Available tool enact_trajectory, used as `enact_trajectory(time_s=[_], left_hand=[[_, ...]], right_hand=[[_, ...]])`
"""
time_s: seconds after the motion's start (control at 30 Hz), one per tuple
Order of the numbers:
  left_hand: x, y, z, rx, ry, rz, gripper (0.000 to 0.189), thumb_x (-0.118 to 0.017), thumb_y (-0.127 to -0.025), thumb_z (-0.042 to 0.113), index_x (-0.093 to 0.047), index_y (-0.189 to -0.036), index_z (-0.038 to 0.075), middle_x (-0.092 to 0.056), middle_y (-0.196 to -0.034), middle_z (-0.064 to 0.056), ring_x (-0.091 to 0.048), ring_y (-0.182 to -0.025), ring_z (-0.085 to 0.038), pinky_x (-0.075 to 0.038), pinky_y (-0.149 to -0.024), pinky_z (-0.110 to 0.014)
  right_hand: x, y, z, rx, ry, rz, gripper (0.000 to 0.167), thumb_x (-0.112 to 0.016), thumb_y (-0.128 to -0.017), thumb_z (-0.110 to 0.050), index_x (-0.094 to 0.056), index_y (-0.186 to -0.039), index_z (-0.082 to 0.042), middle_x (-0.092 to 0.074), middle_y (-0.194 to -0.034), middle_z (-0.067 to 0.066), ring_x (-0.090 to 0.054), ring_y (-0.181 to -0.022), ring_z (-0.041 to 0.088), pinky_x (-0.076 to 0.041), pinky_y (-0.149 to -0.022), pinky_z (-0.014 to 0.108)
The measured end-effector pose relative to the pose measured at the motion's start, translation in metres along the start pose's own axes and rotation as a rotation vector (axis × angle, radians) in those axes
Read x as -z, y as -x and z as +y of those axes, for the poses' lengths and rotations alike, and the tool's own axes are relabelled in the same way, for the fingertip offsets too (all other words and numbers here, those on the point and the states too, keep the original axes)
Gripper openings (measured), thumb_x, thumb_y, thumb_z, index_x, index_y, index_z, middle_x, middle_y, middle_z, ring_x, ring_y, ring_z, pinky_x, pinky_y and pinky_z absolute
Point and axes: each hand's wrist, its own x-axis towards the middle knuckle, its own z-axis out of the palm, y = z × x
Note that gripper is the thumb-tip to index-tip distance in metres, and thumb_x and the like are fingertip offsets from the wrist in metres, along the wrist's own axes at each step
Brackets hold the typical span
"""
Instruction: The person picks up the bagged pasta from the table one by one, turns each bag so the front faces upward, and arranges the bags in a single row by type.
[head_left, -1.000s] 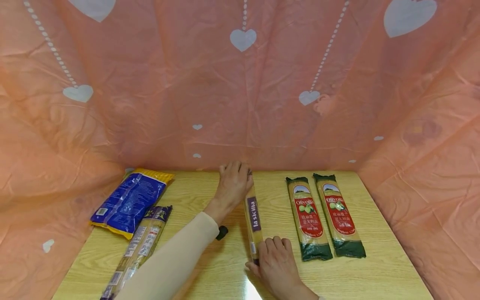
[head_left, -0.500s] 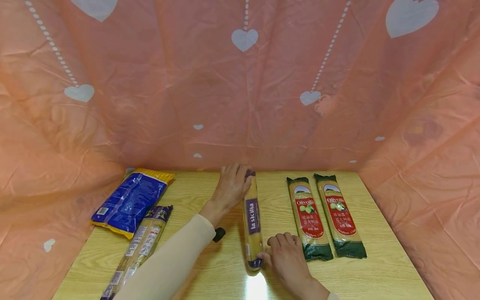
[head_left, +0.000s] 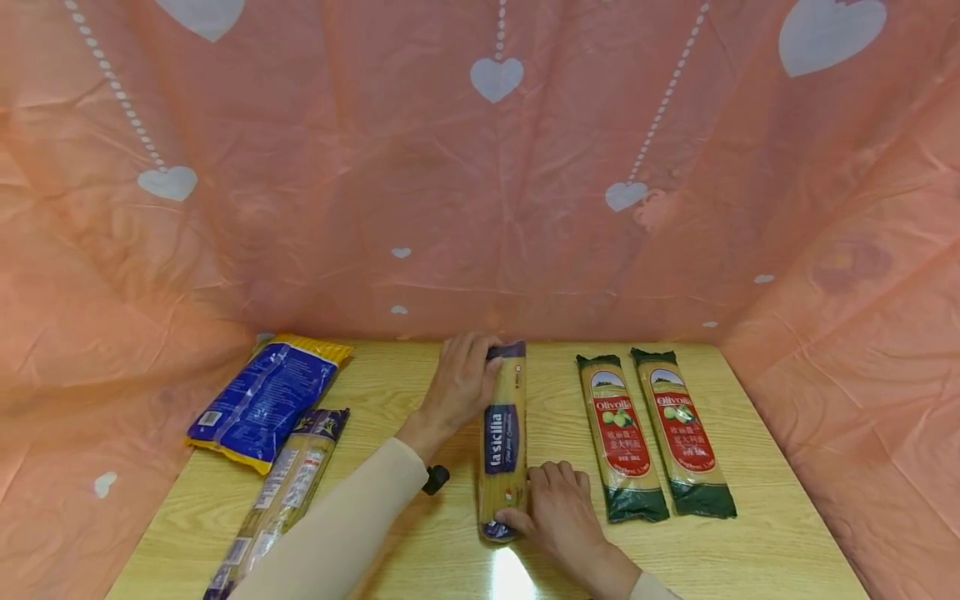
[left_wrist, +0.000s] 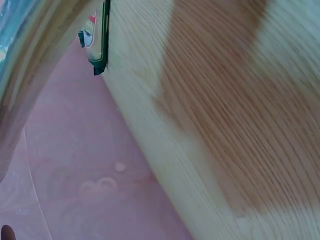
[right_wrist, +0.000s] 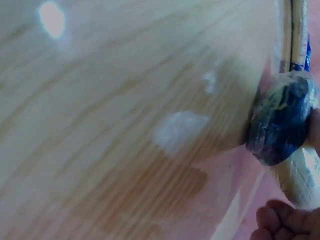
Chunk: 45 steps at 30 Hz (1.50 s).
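Rolled over since half a second ago, the pasta pack [head_left: 501, 437] in the middle of the table [head_left: 390, 392] turns its broad front with the "la sicilia" label upward, where a narrower side showed earlier. Its long axis runs almost straight from near to far, and the printed name reads from the near end toward the far one.

From the left: a blue bag [head_left: 262, 400] with yellow ends lies slantwise, close against a clear noodle pack [head_left: 288, 479] whose length runs from near left to far right. Across that pack's near part, the left arm in its pale sleeve [head_left: 337, 521] reaches far and to the right (a small black object [head_left: 436, 479] sits just beside the wrist). The left hand [head_left: 459, 379] grips the pasta pack's far end from the left, knuckles raised. At the near end, the right hand [head_left: 561, 508] comes in from the right and grasps it too, thumb laid over the front and fingers at the right edge. Farther right, two red-labelled packs [head_left: 622, 437] lie side by side, slightly apart, their far ends leaning left, before a pink cloth [head_left: 450, 192].
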Motion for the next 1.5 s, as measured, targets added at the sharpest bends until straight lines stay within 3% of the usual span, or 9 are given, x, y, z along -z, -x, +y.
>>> enact_trajectory(time_s=[0.17,0.43,0.67,0.77,0.93,1.17,1.33,1.5], left_hand=[[0.0,0.001,-0.001,0.053,-0.051,-0.024,0.023,-0.061,-0.108,0.017,-0.061,-0.126,0.003,-0.065,-0.118,-0.012,-0.06,-0.11,-0.03,-0.048,-0.102,-0.051],[-0.005,0.003,-0.003,0.107,-0.166,-0.123,0.029,-0.053,-0.111,0.014,-0.055,-0.137,0.0,-0.05,-0.103,-0.013,-0.045,-0.092,-0.03,-0.038,-0.083,-0.044],[-0.015,-0.004,-0.003,0.149,-0.203,-0.218,0.02,-0.045,-0.112,0.01,-0.059,-0.117,-0.003,-0.047,-0.095,-0.012,-0.039,-0.087,-0.029,-0.031,-0.079,-0.04],[-0.023,-0.009,-0.003,0.147,-0.231,-0.293,0.016,-0.045,-0.11,0.005,-0.058,-0.112,-0.002,-0.047,-0.095,-0.011,-0.039,-0.088,-0.029,-0.032,-0.08,-0.04],[-0.038,-0.014,-0.009,0.083,-0.295,-0.41,0.019,-0.048,-0.104,-0.004,-0.06,-0.118,-0.001,-0.051,-0.107,-0.013,-0.042,-0.096,-0.028,-0.038,-0.084,-0.042],[-0.059,-0.009,-0.023,0.011,-0.383,-0.479,0.021,-0.053,-0.105,0.003,-0.062,-0.124,0.003,-0.056,-0.108,-0.011,-0.047,-0.096,-0.026,-0.043,-0.085,-0.04],[-0.067,-0.007,-0.026,0.029,-0.408,-0.527,0.019,-0.051,-0.109,0.005,-0.063,-0.123,0.004,-0.059,-0.109,-0.01,-0.049,-0.098,-0.025,-0.045,-0.089,-0.041],[-0.074,-0.005,-0.026,0.061,-0.367,-0.515,0.018,-0.049,-0.108,0.004,-0.065,-0.116,0.003,-0.059,-0.108,-0.012,-0.05,-0.099,-0.027,-0.045,-0.087,-0.043]], right_hand=[[-0.002,-0.003,-0.001,-0.039,-0.122,-0.044,0.057,-0.085,-0.08,-0.06,-0.063,-0.096,-0.009,-0.052,-0.081,-0.003,-0.045,-0.081,0.016,-0.035,-0.077,0.038],[0.005,-0.003,0.0,-0.069,-0.168,-0.049,0.053,-0.088,-0.077,-0.055,-0.062,-0.092,-0.011,-0.052,-0.08,-0.004,-0.045,-0.08,0.015,-0.036,-0.078,0.037],[0.023,-0.002,0.012,-0.092,-0.148,-0.071,0.048,-0.09,-0.076,-0.049,-0.06,-0.087,-0.012,-0.051,-0.077,-0.003,-0.045,-0.079,0.017,-0.035,-0.075,0.038],[0.027,-0.002,0.018,-0.105,-0.134,-0.074,0.048,-0.09,-0.076,-0.048,-0.061,-0.087,-0.012,-0.05,-0.076,-0.004,-0.044,-0.078,0.017,-0.036,-0.075,0.039],[0.024,0.0,0.027,-0.082,-0.065,-0.052,0.049,-0.087,-0.077,-0.052,-0.062,-0.087,-0.011,-0.052,-0.077,-0.002,-0.046,-0.078,0.018,-0.039,-0.075,0.042],[0.009,0.005,0.033,0.128,0.214,0.124,0.05,-0.077,-0.084,-0.055,-0.049,-0.074,-0.015,-0.04,-0.072,-0.002,-0.04,-0.074,0.019,-0.034,-0.073,0.039],[0.005,0.005,0.034,0.141,0.258,0.139,0.054,-0.076,-0.086,-0.057,-0.043,-0.073,-0.017,-0.034,-0.072,-0.003,-0.033,-0.073,0.018,-0.029,-0.072,0.035],[0.005,0.005,0.035,0.135,0.267,0.163,0.055,-0.076,-0.085,-0.057,-0.041,-0.072,-0.018,-0.032,-0.07,-0.004,-0.031,-0.071,0.017,-0.027,-0.071,0.035]])
